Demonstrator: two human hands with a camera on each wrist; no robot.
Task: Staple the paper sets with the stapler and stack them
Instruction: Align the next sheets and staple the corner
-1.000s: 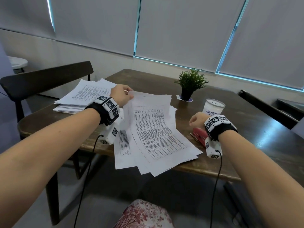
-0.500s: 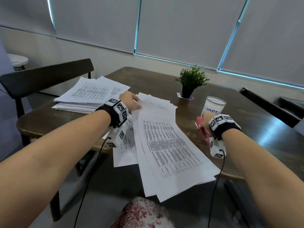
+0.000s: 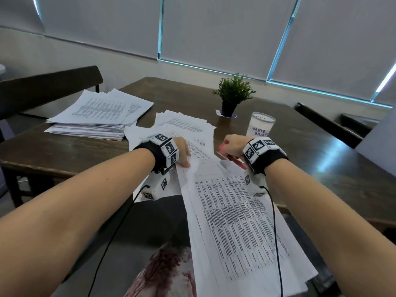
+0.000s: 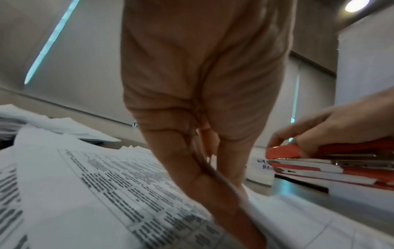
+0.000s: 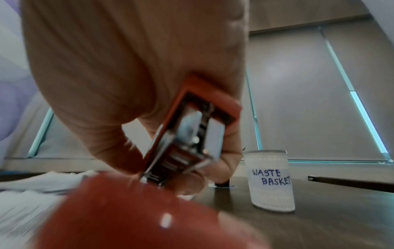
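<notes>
Head view: right hand (image 3: pixel 232 144) now up off the table, fingers wrapped round the red stapler (image 4: pixel 324 161), close to the top corner of the paper set (image 3: pixel 235 211). Left hand (image 3: pixel 182 153) pinching that set's top edge, pulled nearer than before, left of the stapler. Finished stack (image 3: pixel 96 116) far left of the stapler. Stapling likely next.

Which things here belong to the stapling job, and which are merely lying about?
Part of the job:
- stapler, held in the right hand
- paper set, pinched by the left hand
- loose sheets
- paper pile

Lying about:
- plant
- cup marked "WASTE BASKET"
- chair
</notes>
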